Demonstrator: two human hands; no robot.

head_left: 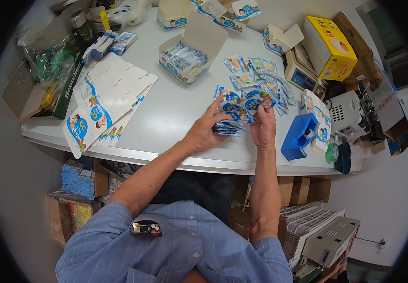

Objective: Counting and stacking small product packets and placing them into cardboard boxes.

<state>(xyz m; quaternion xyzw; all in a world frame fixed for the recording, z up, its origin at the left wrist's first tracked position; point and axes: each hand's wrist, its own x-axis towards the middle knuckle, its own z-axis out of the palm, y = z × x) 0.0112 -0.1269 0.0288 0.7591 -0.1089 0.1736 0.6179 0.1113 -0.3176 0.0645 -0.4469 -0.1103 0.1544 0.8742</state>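
My left hand (206, 131) is closed around a stack of small blue-and-white printed sachets (232, 108) above the front part of the table. My right hand (264, 127) pinches the right end of the same sachets, which fan out between both hands. More edges of the stack show below my left fingers. Just beyond lies a loose pile of sachets (260, 68), some with clear sides showing colourful contents. Further back and left stands an open white carton (172, 70) with its lid up, partly filled with sachets standing on edge.
Flattened cartons (124, 78) lie stacked at the left. On the right are a blue tape dispenser (296, 141), a scale (299, 74), a yellow box (329, 52) and a green tape roll (332, 152). Further small cartons (173, 21) stand at the back. A grey machine (329, 243) sits low at right.
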